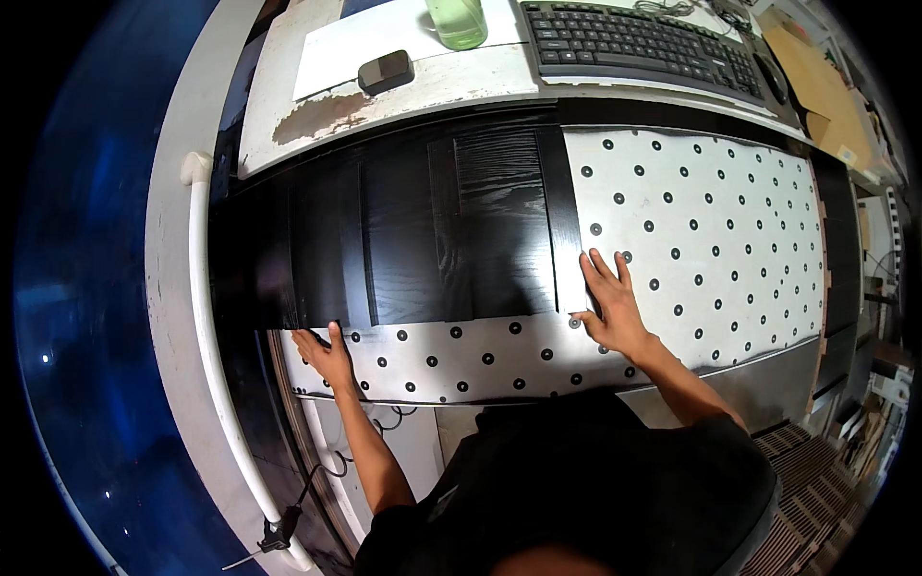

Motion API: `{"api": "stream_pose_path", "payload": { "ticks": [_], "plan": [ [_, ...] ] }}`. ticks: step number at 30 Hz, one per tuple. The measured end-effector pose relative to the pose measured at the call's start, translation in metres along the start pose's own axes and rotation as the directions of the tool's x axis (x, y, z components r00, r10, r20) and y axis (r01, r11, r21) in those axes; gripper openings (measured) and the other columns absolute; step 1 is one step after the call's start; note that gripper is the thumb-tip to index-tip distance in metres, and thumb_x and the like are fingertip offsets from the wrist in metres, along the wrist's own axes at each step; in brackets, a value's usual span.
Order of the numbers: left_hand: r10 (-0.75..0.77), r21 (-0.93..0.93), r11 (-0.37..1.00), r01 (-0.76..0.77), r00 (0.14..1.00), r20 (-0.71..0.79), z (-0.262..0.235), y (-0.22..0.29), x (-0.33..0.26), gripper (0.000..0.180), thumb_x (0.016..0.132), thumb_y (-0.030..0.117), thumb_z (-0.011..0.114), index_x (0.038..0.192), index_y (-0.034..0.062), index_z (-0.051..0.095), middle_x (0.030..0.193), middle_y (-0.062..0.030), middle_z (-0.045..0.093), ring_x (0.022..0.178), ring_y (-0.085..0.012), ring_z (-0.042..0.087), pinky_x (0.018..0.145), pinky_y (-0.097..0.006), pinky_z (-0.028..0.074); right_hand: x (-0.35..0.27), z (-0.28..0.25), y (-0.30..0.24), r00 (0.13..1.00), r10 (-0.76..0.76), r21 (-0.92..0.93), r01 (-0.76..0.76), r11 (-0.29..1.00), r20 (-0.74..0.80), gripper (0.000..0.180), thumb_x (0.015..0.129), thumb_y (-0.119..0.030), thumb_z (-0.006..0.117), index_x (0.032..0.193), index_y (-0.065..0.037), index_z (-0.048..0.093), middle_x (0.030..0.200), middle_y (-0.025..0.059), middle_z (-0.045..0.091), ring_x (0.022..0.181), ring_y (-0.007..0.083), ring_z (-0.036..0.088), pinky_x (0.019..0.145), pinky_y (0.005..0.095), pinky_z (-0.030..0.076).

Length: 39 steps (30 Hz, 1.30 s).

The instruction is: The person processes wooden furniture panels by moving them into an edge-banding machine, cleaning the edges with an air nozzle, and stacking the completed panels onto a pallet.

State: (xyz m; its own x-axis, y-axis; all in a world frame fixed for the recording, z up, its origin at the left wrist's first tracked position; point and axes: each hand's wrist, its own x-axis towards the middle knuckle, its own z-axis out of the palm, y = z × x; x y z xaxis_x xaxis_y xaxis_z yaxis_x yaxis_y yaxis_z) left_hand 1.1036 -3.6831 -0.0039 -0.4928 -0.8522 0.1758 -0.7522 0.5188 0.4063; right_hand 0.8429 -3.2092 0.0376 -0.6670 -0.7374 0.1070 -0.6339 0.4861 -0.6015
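Observation:
A black wood-grain panel (403,240) with raised strips and recessed fields lies on a white sheet (691,269) marked with rows of black ring dots. My left hand (327,361) rests at the panel's near edge, towards its left end, its fingers spread and thumb up against the edge. At the near right corner, my right hand (617,309) lies with fingers stretched along the panel's right side and the thumb by the near edge. Neither hand is closed round the panel. Its left end fades into dark shadow.
Beyond the panel, a ledge carries a black keyboard (643,48), a mouse (770,79), a small black box (386,72) and a green-tinted container (458,24). A white pipe (213,374) runs down the left, with a black cabled tool (280,530) hanging near its lower end.

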Motion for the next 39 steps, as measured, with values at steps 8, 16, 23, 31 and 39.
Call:
{"api": "stream_pose_path", "payload": {
  "ticks": [8, 16, 23, 31, 39],
  "plan": [
    [0.011, -0.014, 1.0, -0.011, 1.0, -0.005, -0.001, 0.005, 0.002, 0.104, 0.094, 0.065, 0.056, 0.154, -0.0134, 0.023, 0.165, -0.029, 0.017, 0.155, -0.04, 0.013, 0.126, -0.05, 0.007, -0.001, 0.004, 0.001, 0.997, -0.049, -0.064, 0.046, 0.997, -0.054, 0.089, 0.088, -0.038, 0.07, 0.154, 0.007, 0.03, 0.147, 0.0258, 0.05, 0.146, 0.0397, 0.038, 0.122, 0.0599, 0.015],
    [0.022, 0.054, 0.998, -0.022, 1.0, -0.013, 0.015, 0.0, 0.007, 0.107, 0.093, 0.069, 0.054, 0.152, -0.0155, 0.025, 0.163, -0.0315, 0.021, 0.154, -0.0423, 0.015, 0.125, -0.051, 0.009, -0.013, 0.0, 0.0, 0.997, -0.03, -0.112, 0.022, 0.993, -0.069, 0.087, 0.09, -0.038, 0.068, 0.155, 0.004, 0.03, 0.15, 0.0259, 0.047, 0.146, 0.0374, 0.037, 0.122, 0.0577, 0.017],
    [0.147, 0.065, 0.989, -0.135, 0.959, -0.243, 0.015, -0.016, 0.006, 0.102, 0.088, 0.071, 0.059, 0.14, -0.0158, 0.045, 0.146, -0.0342, 0.046, 0.138, -0.0489, 0.041, 0.117, -0.055, 0.029, -0.014, 0.015, 0.0, 0.988, -0.05, -0.097, 0.036, 0.995, -0.147, 0.083, 0.091, -0.036, 0.068, 0.156, -0.002, 0.03, 0.153, 0.0223, 0.044, 0.144, 0.036, 0.039, 0.121, 0.0582, 0.021],
    [0.153, 0.277, 0.953, -0.124, 0.985, -0.086, 0.005, 0.013, -0.049, 0.077, 0.101, 0.059, 0.046, 0.143, -0.005, 0.051, 0.148, -0.0303, 0.046, 0.138, -0.0446, 0.044, 0.114, -0.054, 0.034, -0.194, 0.047, -0.034, 0.962, -0.134, -0.035, 0.129, 0.991, -0.24, 0.071, 0.096, -0.025, 0.063, 0.155, -0.003, 0.033, 0.154, 0.0226, 0.041, 0.144, 0.0397, 0.038, 0.122, 0.0544, 0.025],
    [0.409, -0.039, 0.912, -0.408, 0.912, 0.022, 0.083, 0.138, -0.289, 0.068, 0.1, 0.05, 0.051, 0.15, 0.0034, 0.041, 0.15, -0.0216, 0.048, 0.131, -0.0408, 0.05, 0.105, -0.052, 0.044, -0.581, 0.007, 0.063, 0.74, 0.659, 0.318, -0.597, 0.737, -0.137, 0.044, 0.097, -0.027, 0.058, 0.14, -0.016, 0.056, 0.106, 0.0167, 0.073, 0.099, 0.0398, 0.068, 0.089, 0.0504, 0.053]
  ]
}}
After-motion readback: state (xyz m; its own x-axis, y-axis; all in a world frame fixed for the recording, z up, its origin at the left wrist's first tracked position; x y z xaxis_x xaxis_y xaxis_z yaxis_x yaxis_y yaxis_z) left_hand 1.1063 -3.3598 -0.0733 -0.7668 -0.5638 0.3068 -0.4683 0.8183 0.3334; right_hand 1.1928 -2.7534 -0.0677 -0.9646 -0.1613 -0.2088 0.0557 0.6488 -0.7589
